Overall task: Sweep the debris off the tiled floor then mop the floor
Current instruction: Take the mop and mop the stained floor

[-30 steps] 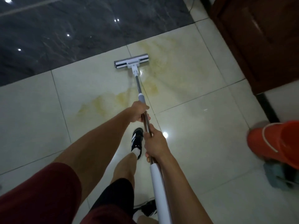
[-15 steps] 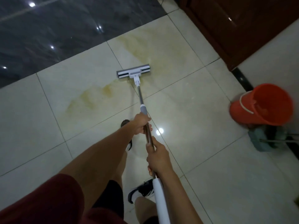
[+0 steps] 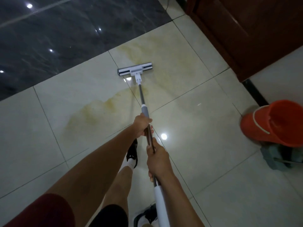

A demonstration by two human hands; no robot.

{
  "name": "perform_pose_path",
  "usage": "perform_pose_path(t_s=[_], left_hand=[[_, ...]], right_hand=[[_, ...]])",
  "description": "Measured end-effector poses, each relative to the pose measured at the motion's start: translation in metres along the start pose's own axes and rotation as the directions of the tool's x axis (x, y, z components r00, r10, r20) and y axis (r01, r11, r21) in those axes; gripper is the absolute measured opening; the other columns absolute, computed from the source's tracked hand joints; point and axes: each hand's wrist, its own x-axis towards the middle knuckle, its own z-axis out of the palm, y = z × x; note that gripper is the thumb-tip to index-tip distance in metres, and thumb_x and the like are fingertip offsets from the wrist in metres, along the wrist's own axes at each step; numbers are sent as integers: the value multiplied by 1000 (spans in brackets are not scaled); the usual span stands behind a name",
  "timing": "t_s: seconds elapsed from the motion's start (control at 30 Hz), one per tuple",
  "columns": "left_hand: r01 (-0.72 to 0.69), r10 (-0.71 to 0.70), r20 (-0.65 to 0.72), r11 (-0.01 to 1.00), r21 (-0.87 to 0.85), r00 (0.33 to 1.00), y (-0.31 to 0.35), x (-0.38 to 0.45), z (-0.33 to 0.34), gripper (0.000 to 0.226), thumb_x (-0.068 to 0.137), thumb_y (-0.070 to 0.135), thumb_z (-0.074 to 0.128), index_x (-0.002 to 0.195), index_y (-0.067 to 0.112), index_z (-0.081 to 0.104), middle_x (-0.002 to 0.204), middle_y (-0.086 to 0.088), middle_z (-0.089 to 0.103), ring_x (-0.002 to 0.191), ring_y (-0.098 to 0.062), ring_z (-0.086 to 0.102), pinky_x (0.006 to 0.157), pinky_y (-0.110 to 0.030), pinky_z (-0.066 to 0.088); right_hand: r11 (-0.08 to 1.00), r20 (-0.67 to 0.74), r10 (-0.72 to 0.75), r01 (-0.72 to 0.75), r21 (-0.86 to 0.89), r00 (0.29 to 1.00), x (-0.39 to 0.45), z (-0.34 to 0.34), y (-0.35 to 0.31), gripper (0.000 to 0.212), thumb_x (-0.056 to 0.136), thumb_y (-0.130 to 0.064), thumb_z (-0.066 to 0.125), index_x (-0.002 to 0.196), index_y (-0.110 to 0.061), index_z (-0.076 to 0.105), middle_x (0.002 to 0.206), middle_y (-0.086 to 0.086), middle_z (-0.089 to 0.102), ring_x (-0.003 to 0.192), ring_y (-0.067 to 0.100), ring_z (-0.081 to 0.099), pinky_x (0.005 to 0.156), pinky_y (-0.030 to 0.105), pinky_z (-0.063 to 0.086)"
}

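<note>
Landmark = mop head point(image 3: 134, 71). Left of it & nearer the person: yellow stain point(image 3: 91, 112) smeared over the pale tiled floor point(image 3: 205, 161); more stain runs under and beyond the head. Mop head sits flat on the tile, long axis crosswise, w/ handle point(image 3: 142, 95) running straight back to the person. Left hand point(image 3: 142, 126) wrapped round the shaft, nearer the head; right hand point(image 3: 158, 159) clamped on it further back, above the white grip. Head lies dead ahead of both hands, so next stroke prob. push/pull along the shaft. Well right of head: orange bucket point(image 3: 277, 123).
</note>
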Motion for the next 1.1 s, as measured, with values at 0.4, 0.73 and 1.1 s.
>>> perform_pose_path(t_s=[0.4,0.73,1.1], left_hand=[[-39,40,-16,998,43,999,233,129,-58,29,99,11,59,125,2,48,90,-17,55,65,-25,60,45,-31,55],[-147,148,-62,989,32,987,356,211,-87,18,103,17,52,117,6,52,82,-12,60,66,-23,62,62,-37,55],[-129,139,-60,980,149,988,307,168,-53,18,103,19,49,114,4,50,77,-12,59,59,-24,62,70,-42,60]], right_hand=[[998,-18,-66,65,-24,998,190,1,-198,38,105,-31,38,142,-36,48,81,-1,59,65,19,60,63,40,60],[996,15,-36,35,85,999,306,1,-318,32,106,-28,37,134,-28,54,69,5,55,39,15,53,41,27,50],[964,67,37,-53,259,997,238,-20,-266,27,105,-33,40,129,-38,51,70,5,52,38,14,48,43,28,47]])
